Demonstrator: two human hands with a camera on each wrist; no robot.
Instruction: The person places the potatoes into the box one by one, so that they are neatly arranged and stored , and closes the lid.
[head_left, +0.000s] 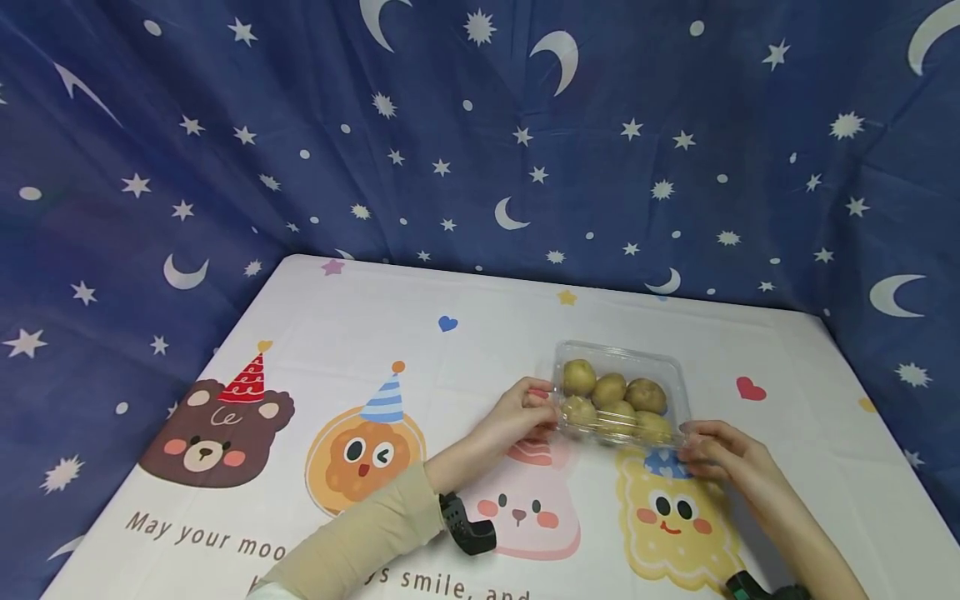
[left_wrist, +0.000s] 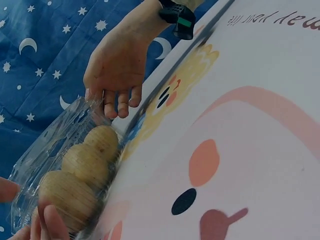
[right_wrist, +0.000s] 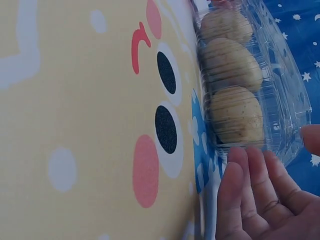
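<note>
A clear plastic clamshell box (head_left: pixel 621 357) with its lid down holds several yellow-brown potatoes (head_left: pixel 610 389), lying in two rows. At the box's left end, my left hand (head_left: pixel 522 410) grips the side; in the left wrist view its fingertips (left_wrist: pixel 54 222) curl at the near end. My right hand (head_left: pixel 720 450) holds the opposite front corner. Seen from the right wrist, its fingers (right_wrist: pixel 257 172) reach the box's lower side, while the thumb (right_wrist: pixel 311 139) is up by the lid's edge.
The box is over a white tablecloth (head_left: pixel 495 358) printed with cartoon faces, hearts, stars and lettering. Behind and beside the table hangs a dark blue curtain (head_left: pixel 465 167) with moons and stars. A black band (head_left: pixel 467 525) sits on the left wrist.
</note>
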